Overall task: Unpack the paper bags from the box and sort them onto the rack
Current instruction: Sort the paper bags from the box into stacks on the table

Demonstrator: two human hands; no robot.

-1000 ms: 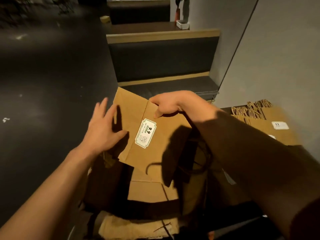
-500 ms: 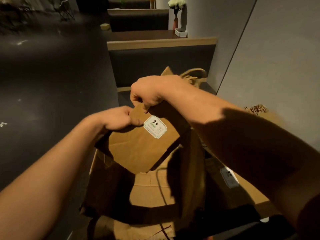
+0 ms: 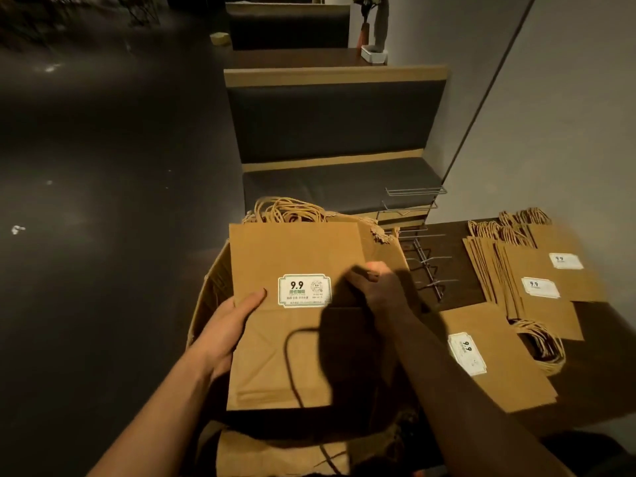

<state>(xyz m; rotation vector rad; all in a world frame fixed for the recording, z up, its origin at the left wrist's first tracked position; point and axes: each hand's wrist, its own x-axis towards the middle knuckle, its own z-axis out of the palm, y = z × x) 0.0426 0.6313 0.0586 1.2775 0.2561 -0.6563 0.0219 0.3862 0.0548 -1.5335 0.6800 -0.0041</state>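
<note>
I hold a stack of paper bags (image 3: 296, 315) flat over the box (image 3: 210, 287): my left hand (image 3: 227, 325) grips its left edge, my right hand (image 3: 375, 287) pinches the right. The rack (image 3: 423, 256) stands just right, nearer my right hand.

Bare forearms, sleeveless, two hands (image 3: 227, 335)

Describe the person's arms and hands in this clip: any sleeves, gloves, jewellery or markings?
Both forearms are bare right to the bottom edge of the frame, so no sleeves show. The left hand and right hand wear no gloves, and no rings, watch or wristband can be seen. The right arm lies in deep shadow, so small marks there cannot be ruled out. The fingers are uncovered, with no tape or bandage.
</note>
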